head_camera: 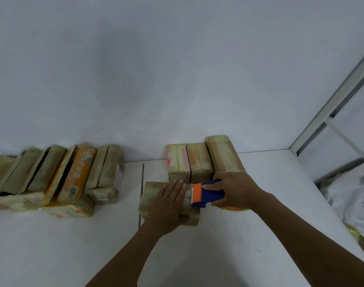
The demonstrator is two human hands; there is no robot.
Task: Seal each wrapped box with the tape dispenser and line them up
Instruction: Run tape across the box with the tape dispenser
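A tan wrapped box (pixel 151 193) lies flat on the white table (pixel 197 255) in front of me. My left hand (pixel 168 206) rests palm down on its top, fingers spread. My right hand (pixel 237 188) grips a blue and orange tape dispenser (pixel 206 193), whose orange end touches the box's right end. Behind it, three wrapped boxes (pixel 199 160) stand side by side against the wall.
A leaning row of several wrapped boxes (pixel 58 172) fills the left side along the wall, with more lying flat beneath them. A metal frame (pixel 330 112) rises at the right. A white plastic bag (pixel 359 204) sits beyond the table's right edge.
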